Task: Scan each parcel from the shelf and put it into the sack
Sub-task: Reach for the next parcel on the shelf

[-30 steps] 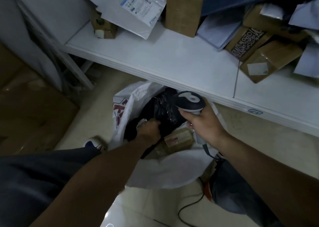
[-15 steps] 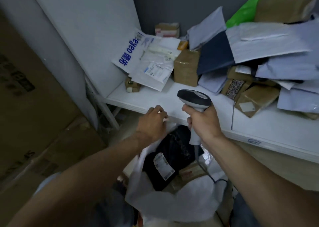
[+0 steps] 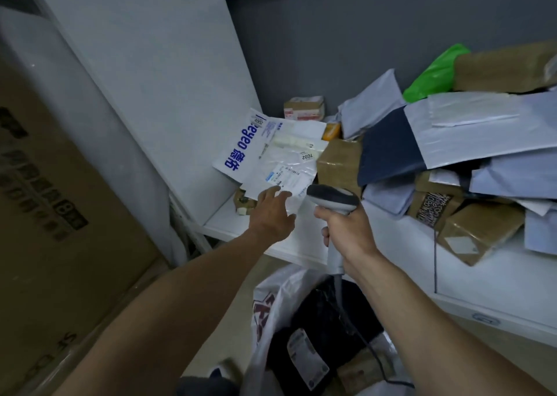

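grey wall (image 3: 331, 49) backs a white shelf (image 3: 497, 281), and a big cardboard carton (image 3: 60, 214) stands on the floor at the far left. at the shelf's left end a white mailer with blue lettering (image 3: 238, 151) leans against the white side panel (image 3: 150, 79), and a flat pale mailer with a printed label (image 3: 289, 172) lies over it. a small brown box (image 3: 244, 204) sits under their lower edges. the left hand (image 3: 272, 214) is stretched out, fingers nearly straight, tips on the lower edge of the pale mailer; it grips nothing. just beside it, the right hand (image 3: 346, 236) is wrapped round the handle of a barcode scanner (image 3: 333, 199), dark head uppermost. right of the scanner stands a brown taped box (image 3: 339, 163), then a heap of parcels: a navy mailer (image 3: 388, 148), pale mailers, more brown boxes, and a green bag (image 3: 434, 76) at the back. below the shelf edge, between the forearms, the white sack (image 3: 280, 287) gapes, with a black parcel (image 3: 310, 314) bearing a white label inside.
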